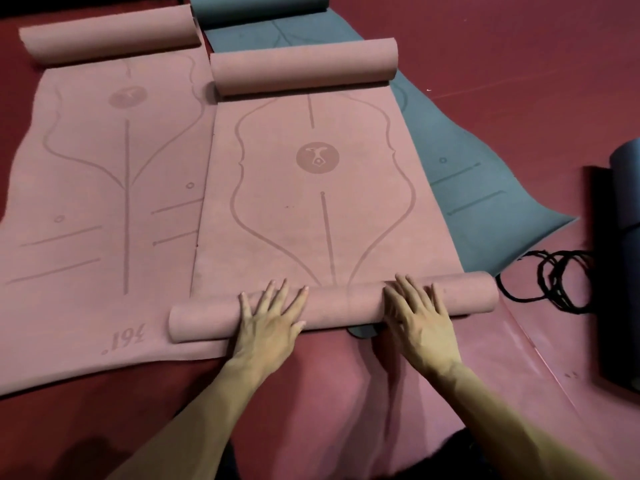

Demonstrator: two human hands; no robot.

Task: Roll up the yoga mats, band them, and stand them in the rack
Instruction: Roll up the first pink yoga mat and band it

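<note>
Pink mat roll (343, 304) lies pressed under the flat, straight-fingered left grip (270, 320) and right grip (420, 323).

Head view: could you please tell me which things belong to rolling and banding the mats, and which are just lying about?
Job in hand: middle pink mat, near end rolled under the left hand and right hand; left pink mat; teal mat; black bands.
Lying about: dark roll at the right edge, already rolled; red floor.
</note>
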